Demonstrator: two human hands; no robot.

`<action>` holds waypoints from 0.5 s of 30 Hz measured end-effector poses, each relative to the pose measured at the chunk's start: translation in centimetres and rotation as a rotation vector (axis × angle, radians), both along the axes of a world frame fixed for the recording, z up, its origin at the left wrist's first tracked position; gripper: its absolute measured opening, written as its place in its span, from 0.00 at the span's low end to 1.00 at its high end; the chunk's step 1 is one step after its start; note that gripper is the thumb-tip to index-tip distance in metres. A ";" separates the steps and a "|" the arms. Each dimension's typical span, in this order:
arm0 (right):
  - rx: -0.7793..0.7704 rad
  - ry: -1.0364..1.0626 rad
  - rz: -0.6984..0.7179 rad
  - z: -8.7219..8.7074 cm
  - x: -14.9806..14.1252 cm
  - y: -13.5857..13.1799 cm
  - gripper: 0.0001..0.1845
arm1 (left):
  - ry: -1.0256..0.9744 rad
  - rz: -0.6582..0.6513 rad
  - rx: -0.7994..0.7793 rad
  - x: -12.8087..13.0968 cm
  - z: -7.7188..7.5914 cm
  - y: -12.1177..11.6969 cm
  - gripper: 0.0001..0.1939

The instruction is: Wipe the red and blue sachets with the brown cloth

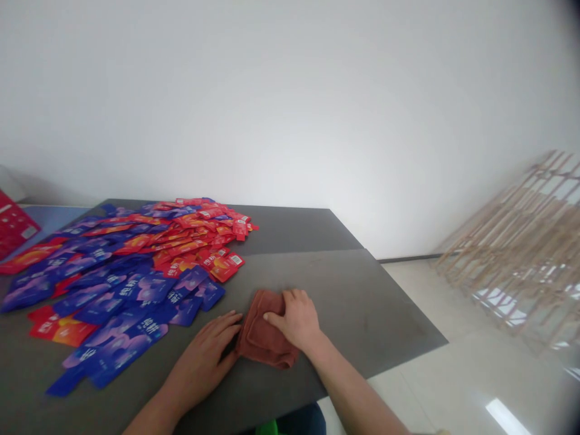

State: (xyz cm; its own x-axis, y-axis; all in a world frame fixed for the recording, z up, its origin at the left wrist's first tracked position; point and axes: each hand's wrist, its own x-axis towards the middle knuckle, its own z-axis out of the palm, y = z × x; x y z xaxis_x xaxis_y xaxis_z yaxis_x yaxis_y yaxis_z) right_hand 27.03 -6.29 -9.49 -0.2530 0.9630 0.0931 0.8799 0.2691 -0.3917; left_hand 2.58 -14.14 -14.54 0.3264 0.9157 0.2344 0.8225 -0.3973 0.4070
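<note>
A brown folded cloth (267, 334) lies on the grey table near its front edge. My right hand (296, 320) rests on the cloth's right side, thumb across the top and fingers curled at the far edge, holding it. On the other side, my left hand (208, 350) lies low on the table with its fingers stretched out. Its fingertips and thumb reach the cloth's left edge, and I see nothing held in it. Just beyond the left hand are blue packets (129, 344), the closest of a large spread-out heap.
Red packets (222, 264) are mixed into the heap on the left of the table (330, 290). A red box (16, 226) stands at the far left. The table meets a white wall (290, 109). Wooden racks (521, 241) lean at the right over a tiled floor.
</note>
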 end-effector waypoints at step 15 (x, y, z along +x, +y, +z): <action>-0.166 0.544 -0.069 7.0 10.5 3.6 0.28 | -0.050 0.026 -0.047 0.2 0.0 -0.6 0.21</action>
